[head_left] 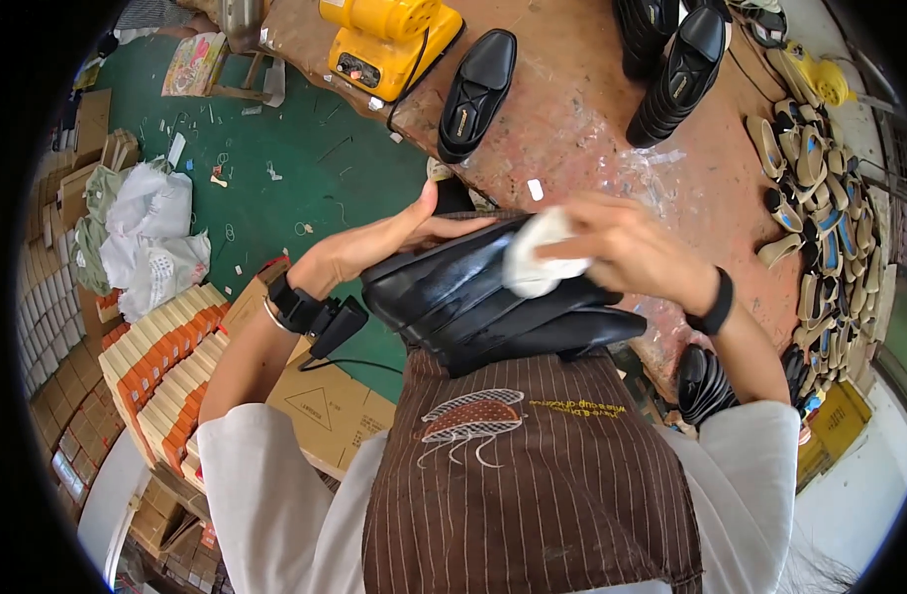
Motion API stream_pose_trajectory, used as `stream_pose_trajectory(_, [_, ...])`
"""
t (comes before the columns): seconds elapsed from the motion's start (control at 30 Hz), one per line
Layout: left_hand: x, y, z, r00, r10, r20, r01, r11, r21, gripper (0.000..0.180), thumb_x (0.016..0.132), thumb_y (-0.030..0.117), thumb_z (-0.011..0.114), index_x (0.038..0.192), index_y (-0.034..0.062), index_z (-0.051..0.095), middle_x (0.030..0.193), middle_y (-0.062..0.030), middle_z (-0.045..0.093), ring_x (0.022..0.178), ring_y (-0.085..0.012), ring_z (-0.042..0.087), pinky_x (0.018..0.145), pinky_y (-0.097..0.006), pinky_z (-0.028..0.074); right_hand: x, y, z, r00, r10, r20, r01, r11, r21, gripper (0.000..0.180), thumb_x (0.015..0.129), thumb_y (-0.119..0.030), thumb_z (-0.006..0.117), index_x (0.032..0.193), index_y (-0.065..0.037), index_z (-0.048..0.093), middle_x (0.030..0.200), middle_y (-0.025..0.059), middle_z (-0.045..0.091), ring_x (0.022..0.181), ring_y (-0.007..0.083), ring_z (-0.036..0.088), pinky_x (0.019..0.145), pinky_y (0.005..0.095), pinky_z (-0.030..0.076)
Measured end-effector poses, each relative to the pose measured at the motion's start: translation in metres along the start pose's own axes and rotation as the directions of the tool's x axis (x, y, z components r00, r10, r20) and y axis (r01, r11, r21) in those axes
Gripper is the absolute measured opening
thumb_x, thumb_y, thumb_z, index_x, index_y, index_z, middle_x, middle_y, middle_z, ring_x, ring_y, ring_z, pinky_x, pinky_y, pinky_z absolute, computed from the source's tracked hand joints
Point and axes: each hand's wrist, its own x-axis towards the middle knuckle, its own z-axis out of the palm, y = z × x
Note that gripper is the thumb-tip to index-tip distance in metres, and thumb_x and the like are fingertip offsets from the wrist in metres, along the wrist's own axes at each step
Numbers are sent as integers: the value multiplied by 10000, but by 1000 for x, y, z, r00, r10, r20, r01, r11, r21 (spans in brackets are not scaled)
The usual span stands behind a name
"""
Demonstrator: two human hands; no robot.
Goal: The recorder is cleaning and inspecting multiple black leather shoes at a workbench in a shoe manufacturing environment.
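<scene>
The left hand point(406, 236) grips the upper left side of a stack of black shoes point(453, 307), its thumb raised and spread well away from the fingers, which reach along and behind the top edge; their tips are partly hidden. The right hand point(627, 247), blurred, is closed around a white cloth point(545, 259), pinched between thumb and fingers and pressed against the glossy side of the uppermost shoe. A black device point(320, 315) is strapped at the left wrist, and a black wristband point(713, 301) circles the right.

Yellow lettering is printed on the brown striped apron point(533, 475), beside a cup-like picture. Small gold marks show inside the single shoe point(478, 94) on the tabletop point(572, 109) and inside the top shoe of the nested pile point(681, 74) to its right. The cardboard box point(325, 411) at the lower left bears a triangle and print.

The held stack is in front of the person's body, just beyond the apron's upper part and near the tabletop's edge. Its long axis runs left to right: a broad rounded end lies near the left wrist, while a narrower tip points right, below the right hand. The uppermost shoe's rim slants upward to the right.
</scene>
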Motion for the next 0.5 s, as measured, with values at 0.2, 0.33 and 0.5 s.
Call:
stream_pose_trajectory(0.2, [-1, 19, 6, 995, 66, -71, -58, 991, 119, 925, 867, 701, 117, 1362, -39, 365, 1392, -144, 401, 1273, -224, 386, 1083, -329, 266, -12, -2, -41, 927, 300, -226, -288, 954, 83, 370, 639, 7, 588, 982, -92, 684, 845, 113, 590, 798, 276, 595, 698, 381, 473])
stream_pose_trajectory(0.33, [9, 15, -2, 984, 179, -23, -166, 950, 266, 923, 834, 702, 394, 1360, -57, 363, 1351, -152, 446, 1228, -182, 414, 1048, -299, 292, -22, 8, 9, 968, 250, -32, -212, 874, 437, 377, 652, -7, 596, 1007, -95, 688, 931, 120, 603, 873, 291, 597, 755, 370, 486])
stream_pose_trajectory(0.5, [6, 18, -3, 987, 141, -78, -118, 962, 248, 923, 779, 634, 579, 1358, -54, 368, 1327, -151, 476, 1212, -193, 445, 1022, -307, 320, -99, 39, 7, 824, 561, -81, -545, 823, 157, 281, 688, -7, 615, 958, -44, 682, 977, 150, 620, 885, 325, 620, 759, 399, 504])
